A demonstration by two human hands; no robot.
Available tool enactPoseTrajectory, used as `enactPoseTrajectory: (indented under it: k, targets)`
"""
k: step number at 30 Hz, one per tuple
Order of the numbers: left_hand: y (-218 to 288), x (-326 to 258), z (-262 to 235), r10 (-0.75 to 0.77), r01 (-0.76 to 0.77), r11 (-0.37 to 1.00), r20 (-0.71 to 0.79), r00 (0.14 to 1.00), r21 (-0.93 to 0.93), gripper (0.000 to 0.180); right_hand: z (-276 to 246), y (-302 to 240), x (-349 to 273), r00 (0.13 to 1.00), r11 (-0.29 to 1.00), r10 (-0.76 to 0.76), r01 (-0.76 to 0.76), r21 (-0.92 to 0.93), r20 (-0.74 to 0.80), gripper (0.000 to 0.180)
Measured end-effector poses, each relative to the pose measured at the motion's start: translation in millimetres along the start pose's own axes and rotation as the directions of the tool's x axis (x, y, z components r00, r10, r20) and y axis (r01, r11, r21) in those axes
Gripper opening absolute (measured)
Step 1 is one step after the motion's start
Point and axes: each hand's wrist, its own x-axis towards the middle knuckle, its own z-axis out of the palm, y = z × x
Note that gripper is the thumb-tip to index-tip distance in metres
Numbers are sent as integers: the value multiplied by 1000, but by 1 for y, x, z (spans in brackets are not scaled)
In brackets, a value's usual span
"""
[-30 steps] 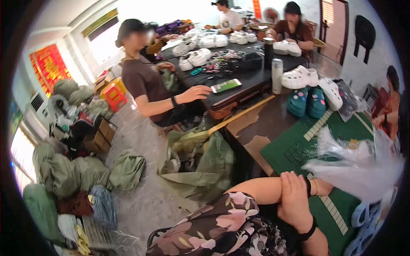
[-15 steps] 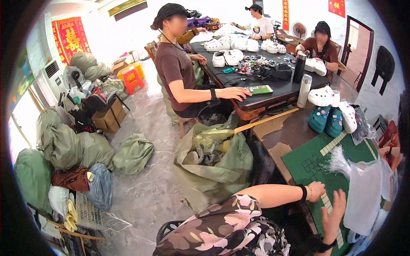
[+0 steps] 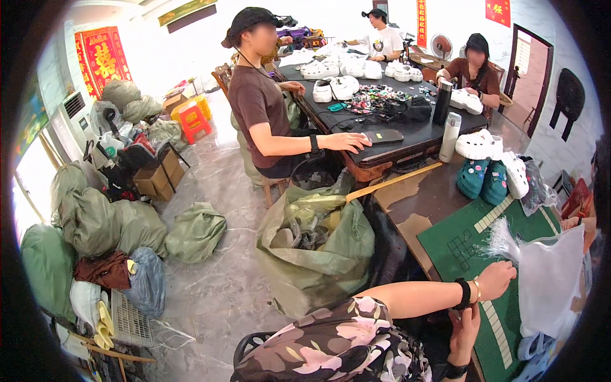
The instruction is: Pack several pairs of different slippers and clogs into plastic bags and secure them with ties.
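left hand (image 3: pixel 495 279): closed, pinching clear plastic bag (image 3: pixel 547 286) by its gathered neck | right hand (image 3: pixel 463 331): loosely open, empty, just below left wrist | bag: near-right over green mat (image 3: pixel 458 245) on counter (image 3: pixel 414 204)

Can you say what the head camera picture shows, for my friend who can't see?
The person's left hand grips a clear plastic bag over a green mat on a brown table, with the right hand just below it. Beyond a green sack, three other people sit at a dark table with white shoes.
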Motion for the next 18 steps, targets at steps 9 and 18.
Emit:
enactPoseTrajectory:
  k: [9, 18]
  targets:
    - [-2, -3, 4, -43, 46, 974, 15, 999, -223, 10, -7, 10, 16, 988, 998, 17, -27, 62, 155, 55]
    - [-18, -15, -1, 484, -559, 725, 280, 829, 402, 10, 5, 10, 9, 992, 997, 62, -57, -50, 106, 61]
